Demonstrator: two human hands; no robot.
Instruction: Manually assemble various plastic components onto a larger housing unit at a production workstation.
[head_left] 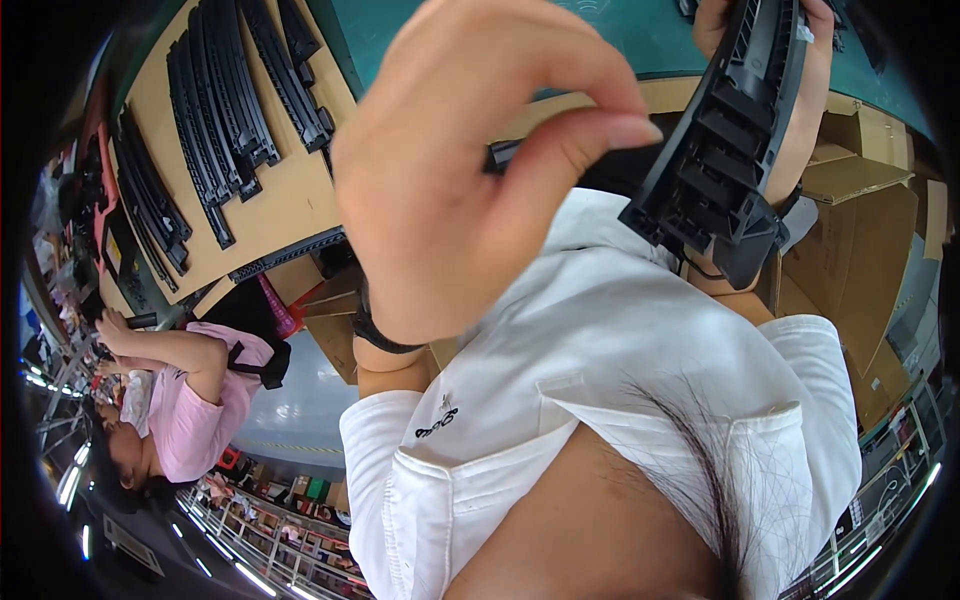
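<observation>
My left hand (450,170), with a black band at the wrist, is raised in the middle of the view. Its fingers are curled and the thumb bends in against them; a bit of black shows by the palm, but what they hold, if anything, is hidden. At the upper right, my right hand (818,50) grips a long black plastic trim part (735,130) with ribs and slots, its fingers around the edges near the top. The thumb tip of my left hand is close beside this part. A small black piece hangs at the part's lower end.
Several long black plastic strips (205,110) lie in rows on a tan board (300,190) at the left. A green work surface (640,40) spans the top. Open cardboard boxes (850,230) stand at the right. A person in pink (195,400) works at the lower left.
</observation>
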